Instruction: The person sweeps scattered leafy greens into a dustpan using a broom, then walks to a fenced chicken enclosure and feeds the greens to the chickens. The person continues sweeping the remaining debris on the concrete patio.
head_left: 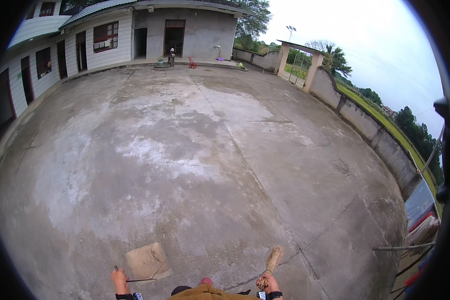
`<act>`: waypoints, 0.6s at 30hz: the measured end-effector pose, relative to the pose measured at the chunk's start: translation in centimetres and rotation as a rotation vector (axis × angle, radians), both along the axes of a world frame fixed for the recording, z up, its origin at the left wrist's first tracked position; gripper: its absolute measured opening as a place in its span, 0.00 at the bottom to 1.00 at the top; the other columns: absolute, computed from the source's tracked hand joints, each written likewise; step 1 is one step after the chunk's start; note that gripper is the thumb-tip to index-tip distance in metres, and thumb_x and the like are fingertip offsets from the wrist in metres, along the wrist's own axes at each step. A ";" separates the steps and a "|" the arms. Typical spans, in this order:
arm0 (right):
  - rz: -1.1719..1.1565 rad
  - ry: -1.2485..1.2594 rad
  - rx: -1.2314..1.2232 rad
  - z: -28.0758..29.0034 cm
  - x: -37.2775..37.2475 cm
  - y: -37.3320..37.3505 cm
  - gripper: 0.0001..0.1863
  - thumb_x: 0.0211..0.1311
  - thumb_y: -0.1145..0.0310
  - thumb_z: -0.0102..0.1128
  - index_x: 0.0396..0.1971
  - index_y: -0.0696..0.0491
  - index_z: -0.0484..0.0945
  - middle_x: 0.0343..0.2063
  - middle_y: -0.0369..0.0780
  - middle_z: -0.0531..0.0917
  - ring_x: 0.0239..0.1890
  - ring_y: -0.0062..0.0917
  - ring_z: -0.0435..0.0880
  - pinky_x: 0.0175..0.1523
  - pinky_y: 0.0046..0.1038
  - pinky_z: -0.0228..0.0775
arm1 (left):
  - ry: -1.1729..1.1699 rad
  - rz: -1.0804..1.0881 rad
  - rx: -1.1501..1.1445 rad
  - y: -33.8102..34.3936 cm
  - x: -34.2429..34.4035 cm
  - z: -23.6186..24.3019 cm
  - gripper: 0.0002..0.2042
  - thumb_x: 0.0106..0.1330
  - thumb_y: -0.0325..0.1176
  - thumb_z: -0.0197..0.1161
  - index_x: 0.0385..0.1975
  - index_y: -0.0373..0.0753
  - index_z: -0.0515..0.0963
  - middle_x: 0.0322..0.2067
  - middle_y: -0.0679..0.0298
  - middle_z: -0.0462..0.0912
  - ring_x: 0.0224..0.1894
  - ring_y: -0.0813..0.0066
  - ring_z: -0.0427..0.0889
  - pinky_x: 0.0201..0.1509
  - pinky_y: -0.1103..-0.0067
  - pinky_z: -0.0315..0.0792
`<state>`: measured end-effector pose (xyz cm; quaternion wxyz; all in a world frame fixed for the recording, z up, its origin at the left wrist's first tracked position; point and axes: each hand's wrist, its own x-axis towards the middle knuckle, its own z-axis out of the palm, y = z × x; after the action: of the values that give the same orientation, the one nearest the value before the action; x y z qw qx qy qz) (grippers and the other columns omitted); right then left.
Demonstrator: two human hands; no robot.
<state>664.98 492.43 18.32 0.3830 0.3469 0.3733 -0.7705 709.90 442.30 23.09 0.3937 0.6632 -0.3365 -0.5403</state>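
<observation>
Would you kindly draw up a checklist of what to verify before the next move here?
1. Right hand closed on the straw bundle: ok.
2. Left hand beside the tan square sheet: ok.
3. Left hand's grip on the thin dark rod: cannot tell, too small.
4. Straw bundle touching the sheet: not ok, they are apart.
5. Red chair well away from both hands: ok.
</observation>
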 end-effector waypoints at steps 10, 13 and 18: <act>0.063 0.225 -0.032 -1.3 -32.1 -29.0 0.07 0.60 0.70 0.55 0.33 0.57 0.69 0.21 0.44 0.76 0.25 0.37 0.80 0.31 0.40 0.77 | 0.091 -0.101 -0.028 -26.8 -38.5 -0.5 0.08 0.64 0.31 0.58 0.24 0.40 0.69 0.12 0.73 0.63 0.10 0.81 0.61 0.12 0.79 0.58; -0.014 0.254 -0.043 1.7 -43.6 -37.5 0.08 0.60 0.70 0.55 0.34 0.57 0.69 0.22 0.44 0.77 0.24 0.35 0.80 0.31 0.37 0.77 | 0.108 -0.177 0.022 -36.6 -51.6 -1.2 0.08 0.62 0.30 0.59 0.23 0.40 0.69 0.12 0.72 0.64 0.09 0.80 0.61 0.11 0.78 0.57; 0.015 0.375 0.179 9.6 -58.4 -48.5 0.07 0.61 0.70 0.54 0.34 0.55 0.67 0.21 0.42 0.75 0.23 0.34 0.79 0.30 0.36 0.77 | 0.017 -0.259 0.104 -49.8 -71.5 0.6 0.08 0.61 0.29 0.59 0.22 0.40 0.69 0.12 0.71 0.65 0.09 0.80 0.61 0.11 0.78 0.55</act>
<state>606.56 443.96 27.95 0.2800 0.2272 0.5074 -0.7827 638.44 392.54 23.68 0.2887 0.6291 -0.3873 -0.6090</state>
